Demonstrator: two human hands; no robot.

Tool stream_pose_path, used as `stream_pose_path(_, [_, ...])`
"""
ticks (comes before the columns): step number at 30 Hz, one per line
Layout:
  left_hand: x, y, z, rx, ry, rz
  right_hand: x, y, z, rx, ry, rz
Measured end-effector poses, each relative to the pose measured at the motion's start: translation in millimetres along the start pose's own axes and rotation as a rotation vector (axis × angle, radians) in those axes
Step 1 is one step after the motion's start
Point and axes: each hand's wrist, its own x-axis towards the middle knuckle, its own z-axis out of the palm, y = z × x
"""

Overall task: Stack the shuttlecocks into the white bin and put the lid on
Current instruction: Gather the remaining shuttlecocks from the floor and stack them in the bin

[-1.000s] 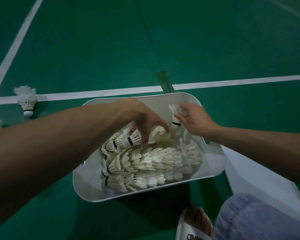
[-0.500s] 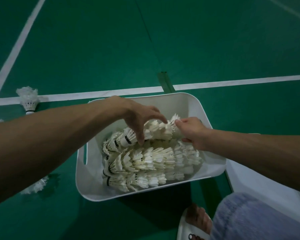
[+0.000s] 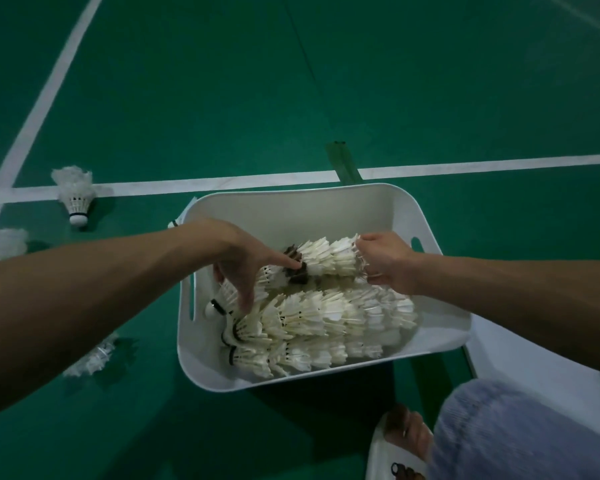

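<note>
The right hand (image 3: 385, 265) grips the nested white-feather shuttlecock row (image 3: 326, 259) inside the white plastic bin (image 3: 291, 206); the left hand (image 3: 243, 258), fingers straight, steadies it. Best lowered level.

Down on the green court floor (image 3: 430, 81), white lines (image 3: 465, 167) crossing: white bin (image 3: 291, 384) planted centre, loose shuttlecocks (image 3: 75, 199) scattered left, flat white panel (image 3: 534, 362), perhaps the lid, right.

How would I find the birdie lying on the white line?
Find the white bin on the green floor, then look left along the white line behind it. The shuttlecock lies there, feathers on the line, white cork tip pointing toward you; the other loose ones lie nearer, below it.
</note>
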Motion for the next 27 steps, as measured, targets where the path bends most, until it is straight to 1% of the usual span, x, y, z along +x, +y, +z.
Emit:
stream_pose_path(4, [-1,0,-4,-0.041,-0.036,0.024,8,-3,-4,0.085,-0.060,0.086])
stream_pose_path(6, [-9,-3,-12,-0.082,-0.008,0.064,13,-2,-7,0.083,-0.036,0.066])
stream_pose_path(8, [-21,-6,-21,-0.157,0.072,0.106,18,-1,-11,0.020,0.023,0.012])
stream_pose_path(10, [-33,-3,-29,-0.210,0.191,0.135,19,-1,-14,-0.064,0.073,-0.062])
stream_pose_path(13, [-36,10,-33,-0.321,0.392,0.176,11,-3,-22,-0.339,0.191,-0.265])
stream_pose_path(14, [-35,15,-33,-0.351,0.451,0.196,6,-4,-24,-0.370,0.208,-0.354])
stream_pose_path(16, [-31,27,-33,-0.371,0.543,0.234,-6,-8,-26,-0.262,0.141,-0.502])
stream_pose_path(18, [-27,38,-33,-0.385,0.615,0.256,-21,-11,-28,-0.120,-0.005,-0.586])
stream_pose_path(20, [-23,46,-34,-0.403,0.665,0.277,-31,-12,-29,-0.078,-0.105,-0.650])
stream_pose_path(24, [-11,59,-36,-0.397,0.714,0.310,-37,-15,-31,-0.144,-0.152,-0.707])
stream_pose_path(27, [-4,62,-37,-0.390,0.751,0.339,-31,-14,-33,-0.298,-0.087,-0.728])
